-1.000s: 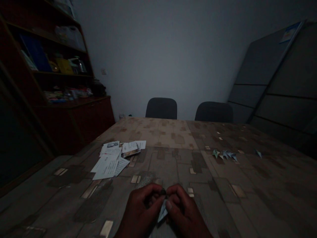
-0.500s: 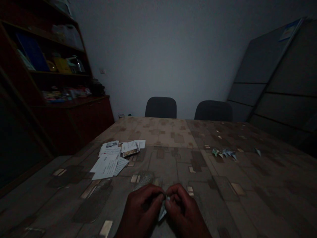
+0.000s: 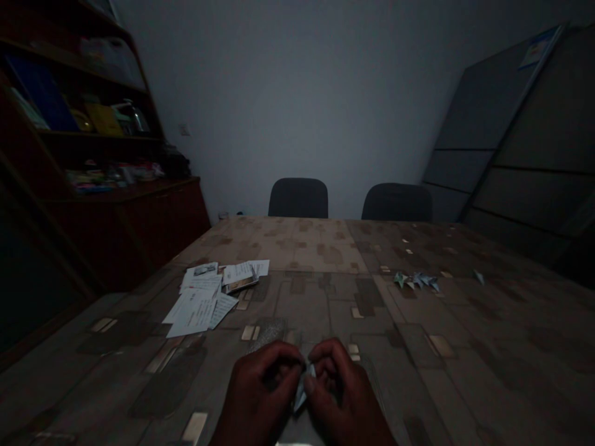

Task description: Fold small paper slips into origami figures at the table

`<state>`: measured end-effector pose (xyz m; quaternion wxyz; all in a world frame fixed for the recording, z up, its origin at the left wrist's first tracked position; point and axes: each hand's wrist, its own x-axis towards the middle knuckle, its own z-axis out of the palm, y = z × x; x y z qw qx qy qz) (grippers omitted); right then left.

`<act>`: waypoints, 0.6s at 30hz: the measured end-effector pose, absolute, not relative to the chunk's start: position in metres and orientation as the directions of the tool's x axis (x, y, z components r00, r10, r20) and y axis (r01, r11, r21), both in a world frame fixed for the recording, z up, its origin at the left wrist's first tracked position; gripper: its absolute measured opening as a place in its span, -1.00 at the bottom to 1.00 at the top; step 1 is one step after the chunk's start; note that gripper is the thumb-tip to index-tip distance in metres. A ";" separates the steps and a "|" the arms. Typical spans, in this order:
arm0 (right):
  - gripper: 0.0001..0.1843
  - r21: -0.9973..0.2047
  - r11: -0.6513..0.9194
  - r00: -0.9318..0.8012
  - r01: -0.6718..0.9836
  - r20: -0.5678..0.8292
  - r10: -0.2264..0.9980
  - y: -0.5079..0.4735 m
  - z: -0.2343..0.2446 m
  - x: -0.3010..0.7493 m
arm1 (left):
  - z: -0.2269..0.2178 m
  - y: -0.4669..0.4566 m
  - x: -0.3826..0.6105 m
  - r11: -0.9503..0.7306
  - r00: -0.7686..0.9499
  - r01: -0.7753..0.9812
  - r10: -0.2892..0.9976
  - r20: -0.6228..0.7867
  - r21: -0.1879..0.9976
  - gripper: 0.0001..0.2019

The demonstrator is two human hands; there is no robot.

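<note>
My left hand and my right hand meet at the bottom centre of the dim view, just above the patterned table. Both pinch a small folded paper piece, pale blue-grey, held between thumbs and fingertips. Only a narrow pointed part of it shows between the hands. A cluster of several small folded paper pieces lies on the table to the right, with one single folded piece further right.
Loose white printed papers lie spread at the left of the table. Two dark chairs stand at the far edge. A wooden shelf cabinet fills the left wall; grey panels lean at the right.
The hands stay pinched on the folded paper and have shifted slightly within the picture; the view has drifted a little, so the scene sits slightly lower and to the left.
</note>
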<state>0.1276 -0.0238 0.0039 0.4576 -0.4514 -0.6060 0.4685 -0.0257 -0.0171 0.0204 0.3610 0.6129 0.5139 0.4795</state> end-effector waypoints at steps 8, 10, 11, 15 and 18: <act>-0.85 -0.968 0.170 -0.162 0.186 0.140 0.977 -0.024 0.003 0.126 | 0.026 -0.016 -0.026 -0.303 0.094 0.416 0.952 0.291 0.857 -0.87; -0.87 -0.962 0.177 -0.160 0.208 0.145 0.976 -0.023 0.004 0.126 | 0.026 -0.016 -0.026 -0.325 0.125 0.422 0.946 0.300 0.847 -0.85; -0.87 -0.961 0.177 -0.158 0.214 0.145 0.977 -0.023 0.004 0.127 | 0.026 -0.016 -0.027 -0.330 0.132 0.412 0.944 0.303 0.849 -0.85; -0.90 -0.962 0.178 -0.140 0.206 0.151 0.979 -0.022 0.005 0.128 | 0.024 -0.017 -0.028 -0.301 0.137 0.314 0.953 0.271 0.901 -0.85; -0.92 -0.959 0.187 -0.132 0.212 0.161 0.978 -0.022 0.005 0.128 | 0.024 -0.015 -0.028 -0.269 0.140 0.268 0.961 0.239 0.925 -0.84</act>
